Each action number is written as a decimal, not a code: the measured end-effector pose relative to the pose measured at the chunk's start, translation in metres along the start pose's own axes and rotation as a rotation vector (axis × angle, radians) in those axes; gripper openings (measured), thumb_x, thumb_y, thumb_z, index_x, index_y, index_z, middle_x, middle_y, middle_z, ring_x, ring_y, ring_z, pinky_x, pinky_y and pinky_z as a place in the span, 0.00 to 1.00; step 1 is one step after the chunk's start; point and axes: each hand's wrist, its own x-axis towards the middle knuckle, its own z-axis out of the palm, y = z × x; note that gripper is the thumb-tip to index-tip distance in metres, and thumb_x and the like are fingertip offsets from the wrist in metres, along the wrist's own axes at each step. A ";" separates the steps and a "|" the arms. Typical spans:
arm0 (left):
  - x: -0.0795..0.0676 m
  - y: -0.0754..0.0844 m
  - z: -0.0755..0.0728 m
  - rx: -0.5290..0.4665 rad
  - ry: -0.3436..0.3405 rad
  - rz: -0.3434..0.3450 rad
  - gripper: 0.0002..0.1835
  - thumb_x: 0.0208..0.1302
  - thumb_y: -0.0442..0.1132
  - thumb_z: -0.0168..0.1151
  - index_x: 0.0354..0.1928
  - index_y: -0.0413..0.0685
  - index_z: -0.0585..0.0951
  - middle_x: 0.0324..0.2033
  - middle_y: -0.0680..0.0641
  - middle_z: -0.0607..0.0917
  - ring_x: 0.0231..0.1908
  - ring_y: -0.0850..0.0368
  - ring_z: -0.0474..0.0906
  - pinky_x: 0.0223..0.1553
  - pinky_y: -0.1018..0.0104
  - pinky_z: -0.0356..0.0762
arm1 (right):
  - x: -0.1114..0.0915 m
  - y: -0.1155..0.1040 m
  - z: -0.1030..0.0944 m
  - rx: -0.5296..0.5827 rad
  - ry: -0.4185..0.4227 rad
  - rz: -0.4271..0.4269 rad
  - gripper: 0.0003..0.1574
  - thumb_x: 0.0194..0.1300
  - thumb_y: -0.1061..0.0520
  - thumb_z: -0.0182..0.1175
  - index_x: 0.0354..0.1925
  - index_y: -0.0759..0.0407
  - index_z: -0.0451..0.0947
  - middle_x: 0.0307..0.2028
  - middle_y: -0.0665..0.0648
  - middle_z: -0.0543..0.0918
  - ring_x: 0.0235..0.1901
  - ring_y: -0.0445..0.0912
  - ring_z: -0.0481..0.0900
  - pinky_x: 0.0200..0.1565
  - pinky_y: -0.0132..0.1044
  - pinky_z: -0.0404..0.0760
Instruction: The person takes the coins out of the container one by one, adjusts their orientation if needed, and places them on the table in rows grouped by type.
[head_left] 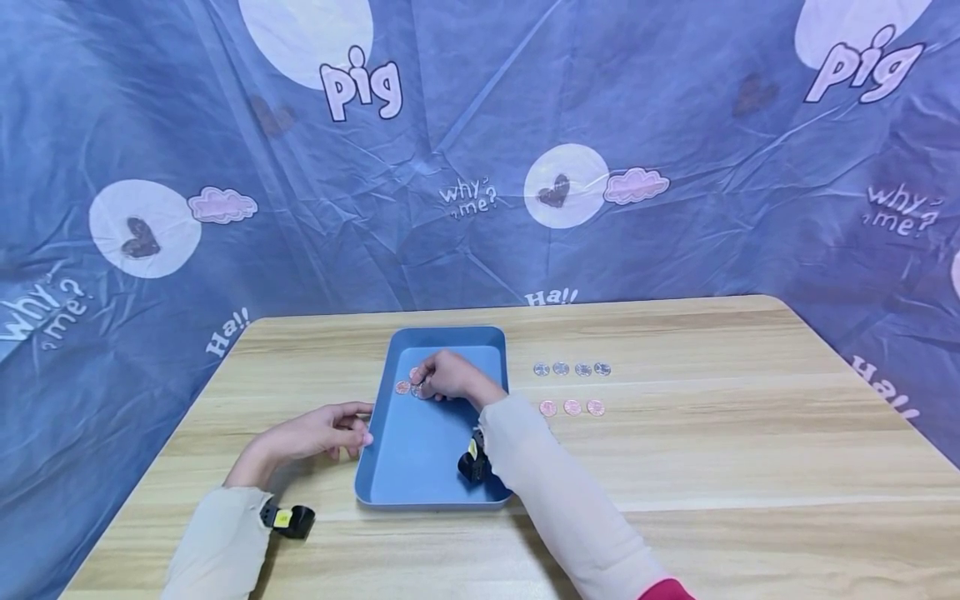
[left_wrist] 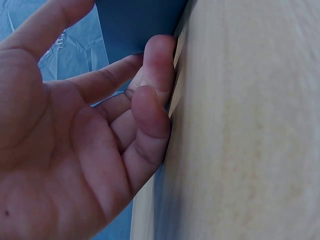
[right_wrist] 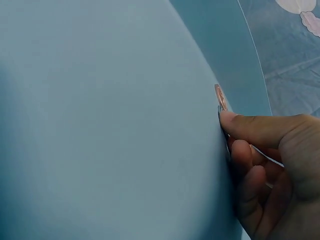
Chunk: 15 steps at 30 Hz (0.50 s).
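Note:
My right hand (head_left: 448, 375) reaches into the blue tray (head_left: 431, 475), its thumb and fingers pinching a silver coin (head_left: 417, 390) low over the tray floor. Right beside it lies a copper-coloured coin (head_left: 402, 387), and another copper-coloured coin (head_left: 414, 373) shows partly behind the fingers. In the right wrist view the thumb (right_wrist: 250, 129) covers most of the silver coin, with a copper-coloured coin (right_wrist: 220, 97) just past its tip. My left hand (head_left: 318, 432) rests at the tray's left side with loosely bent fingers (left_wrist: 159, 60) against the outer wall.
Right of the tray, a row of several silver coins (head_left: 561, 368) lies on the wooden table (head_left: 712, 450). Nearer to me is a row of 3 copper-coloured coins (head_left: 572, 407). A blue printed cloth (head_left: 450, 250) hangs behind the table.

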 end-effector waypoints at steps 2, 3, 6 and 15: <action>0.000 0.000 0.000 0.000 0.000 0.003 0.41 0.66 0.41 0.60 0.69 0.24 0.52 0.36 0.49 0.79 0.34 0.58 0.78 0.31 0.70 0.73 | 0.001 0.000 0.001 -0.016 0.000 0.005 0.06 0.59 0.65 0.65 0.37 0.58 0.83 0.21 0.49 0.76 0.18 0.40 0.70 0.21 0.30 0.67; 0.000 0.000 0.000 0.000 0.000 0.004 0.41 0.66 0.41 0.60 0.69 0.24 0.52 0.36 0.49 0.79 0.34 0.58 0.78 0.31 0.70 0.73 | 0.002 -0.001 0.001 -0.022 -0.001 0.006 0.05 0.59 0.65 0.65 0.36 0.59 0.82 0.21 0.49 0.75 0.17 0.40 0.70 0.20 0.30 0.67; 0.000 -0.001 -0.001 0.000 0.000 0.006 0.41 0.65 0.41 0.60 0.69 0.23 0.52 0.36 0.50 0.79 0.34 0.58 0.78 0.31 0.70 0.73 | 0.002 -0.002 0.001 -0.058 -0.006 0.003 0.05 0.59 0.65 0.65 0.35 0.59 0.82 0.20 0.49 0.74 0.18 0.40 0.69 0.21 0.30 0.67; 0.000 0.000 0.000 -0.002 0.000 -0.001 0.39 0.66 0.40 0.60 0.68 0.23 0.54 0.36 0.50 0.79 0.34 0.59 0.77 0.31 0.70 0.73 | 0.000 -0.006 0.001 -0.243 -0.065 -0.040 0.05 0.60 0.61 0.66 0.31 0.58 0.78 0.25 0.48 0.71 0.25 0.41 0.66 0.30 0.29 0.65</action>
